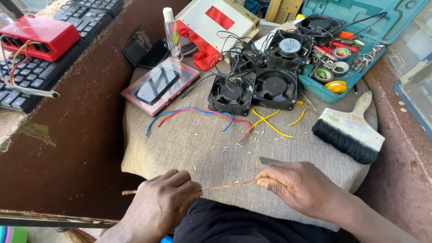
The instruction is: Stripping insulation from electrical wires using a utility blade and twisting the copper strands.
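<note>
We hold the bare copper strand (227, 185) taut between both hands over the cloth-covered desk (189, 148). Left hand (162, 202) fingers are closed on one end; right hand (292, 184) fingers pinch the other, with a small blade (268, 160) tucked behind. To twist it evenly, we judge steady tension best.

Left hand (159, 202): closed over the bare twisted copper wire (227, 185), hiding the stretch inside the fist; wrist cut off by the lower edge. Right hand (294, 184): fingertips cover the wire's other end, and most of a flat grey metal blade (269, 160) lies behind the knuckles. Open teal plastic tool case (382, 22): cropped at the top edge; its small contents are too fine to identify. Black computer keyboard (31, 78): partly hidden under a red plastic box (38, 35).
</note>
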